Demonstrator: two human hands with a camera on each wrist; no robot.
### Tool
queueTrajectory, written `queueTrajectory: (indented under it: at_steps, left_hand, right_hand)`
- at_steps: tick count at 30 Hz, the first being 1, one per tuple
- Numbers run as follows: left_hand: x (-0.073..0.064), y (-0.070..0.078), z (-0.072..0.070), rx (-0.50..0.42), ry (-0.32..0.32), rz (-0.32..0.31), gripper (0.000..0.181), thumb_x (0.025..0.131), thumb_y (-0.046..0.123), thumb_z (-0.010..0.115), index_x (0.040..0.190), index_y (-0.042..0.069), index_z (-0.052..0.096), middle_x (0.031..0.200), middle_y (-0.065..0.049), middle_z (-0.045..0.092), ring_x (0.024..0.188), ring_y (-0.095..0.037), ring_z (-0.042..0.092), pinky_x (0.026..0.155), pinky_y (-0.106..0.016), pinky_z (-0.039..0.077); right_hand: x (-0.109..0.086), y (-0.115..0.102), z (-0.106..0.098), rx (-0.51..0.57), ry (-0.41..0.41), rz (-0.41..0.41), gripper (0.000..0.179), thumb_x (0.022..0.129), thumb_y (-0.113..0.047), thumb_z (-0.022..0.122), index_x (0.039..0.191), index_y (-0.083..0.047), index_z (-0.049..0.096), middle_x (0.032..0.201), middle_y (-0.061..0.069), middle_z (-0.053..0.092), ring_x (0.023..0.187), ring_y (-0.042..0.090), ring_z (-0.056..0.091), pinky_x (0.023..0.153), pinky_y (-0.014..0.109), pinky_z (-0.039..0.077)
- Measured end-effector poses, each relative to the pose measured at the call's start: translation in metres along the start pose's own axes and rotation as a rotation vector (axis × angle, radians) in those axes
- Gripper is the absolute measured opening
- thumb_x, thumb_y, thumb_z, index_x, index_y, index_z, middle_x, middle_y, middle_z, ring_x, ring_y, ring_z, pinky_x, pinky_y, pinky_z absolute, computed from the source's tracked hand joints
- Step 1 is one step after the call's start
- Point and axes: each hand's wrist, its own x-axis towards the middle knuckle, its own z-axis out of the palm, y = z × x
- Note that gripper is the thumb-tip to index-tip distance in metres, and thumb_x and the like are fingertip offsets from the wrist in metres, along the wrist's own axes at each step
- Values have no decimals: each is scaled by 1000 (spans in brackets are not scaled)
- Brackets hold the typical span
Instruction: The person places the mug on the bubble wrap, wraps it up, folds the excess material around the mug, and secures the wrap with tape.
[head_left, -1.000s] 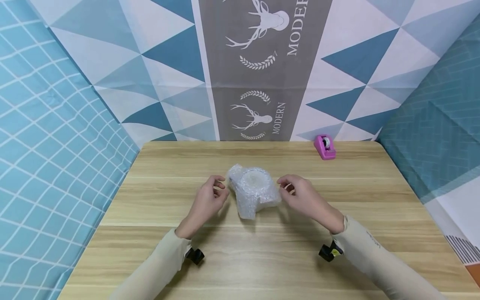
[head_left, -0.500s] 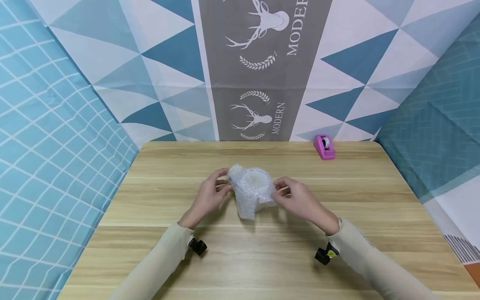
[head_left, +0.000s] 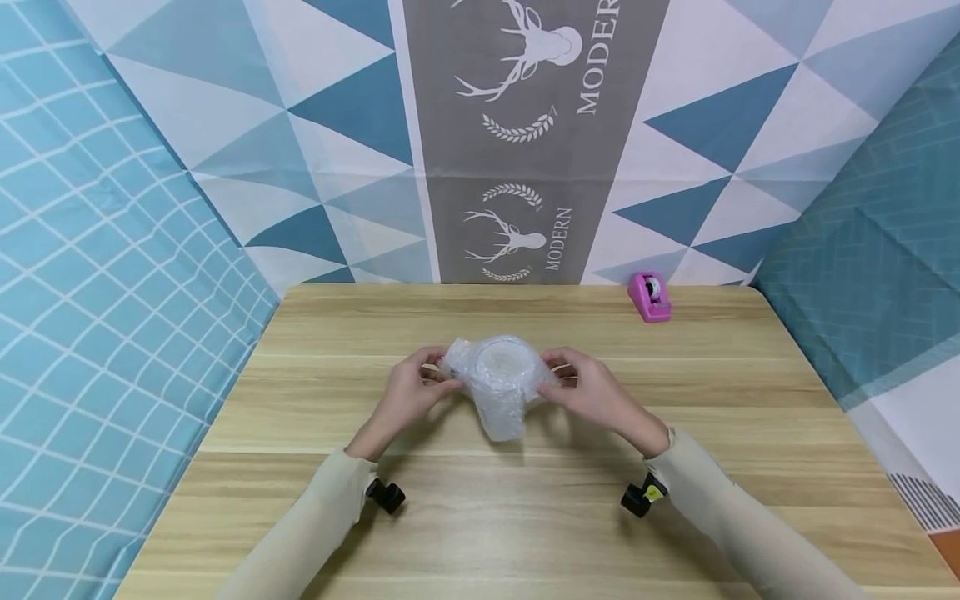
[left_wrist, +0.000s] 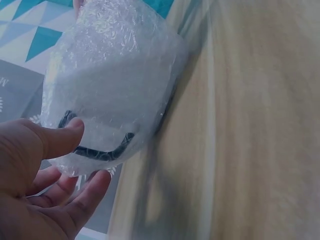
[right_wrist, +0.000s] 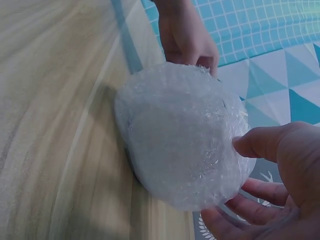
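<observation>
A mug (head_left: pixel 506 365) wrapped in clear bubble wrap is on the wooden table, its round end facing up. A loose flap of the wrap (head_left: pixel 501 417) hangs toward the near side. My left hand (head_left: pixel 408 390) pinches the wrapped bulge on the mug's left side, thumb on one face and fingers on the other. Through the plastic in the left wrist view shows a dark curved handle edge (left_wrist: pixel 100 154) under the thumb. On the opposite side, my right hand (head_left: pixel 596 390) holds the wrap between thumb and fingers. The wrapping blurs the mug's surface.
A pink tape dispenser (head_left: pixel 649 297) with a roll in it stands at the back right of the table (head_left: pixel 480 517). Patterned cloth walls (head_left: pixel 510 150) rise behind the table and along both sides.
Both hands have closed in from beside the wrapped mug and taken hold of it. The mug has turned slightly, its handle bulge shifting left and nearer.
</observation>
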Motion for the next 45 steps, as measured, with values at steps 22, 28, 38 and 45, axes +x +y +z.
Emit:
queueTrajectory:
  at_steps: [22,28,38,45]
  left_hand:
    - [-31,5,-19,-52,-102,77,60,88,7,81,141,0,53,121,-21,66,100,-32,73,83,-29,62]
    - [-31,-3,-7,-43,-103,118,63,87,3,81,142,-4,51,120,-24,70,99,-33,74,80,-26,62]
    - [-32,-9,3,-41,-56,96,50,86,3,82,131,-2,60,113,-21,71,98,-33,74,77,-27,62]
    - [-32,-8,4,-71,-49,46,50,84,2,84,128,0,60,112,-17,71,97,-30,75,76,-25,62]
  right_hand:
    - [-26,-11,5,-119,-25,120,106,82,-38,86,159,-1,24,150,32,43,120,47,61,95,55,57]
    - [-25,-1,23,-24,-81,127,117,79,-33,90,160,0,13,143,32,49,101,34,67,82,35,60]
    - [-8,9,33,58,-53,82,108,83,-13,86,160,2,11,143,33,48,98,27,68,82,26,60]
    - [11,16,32,26,-37,91,106,83,-10,84,162,-3,13,145,32,50,92,24,68,78,29,61]
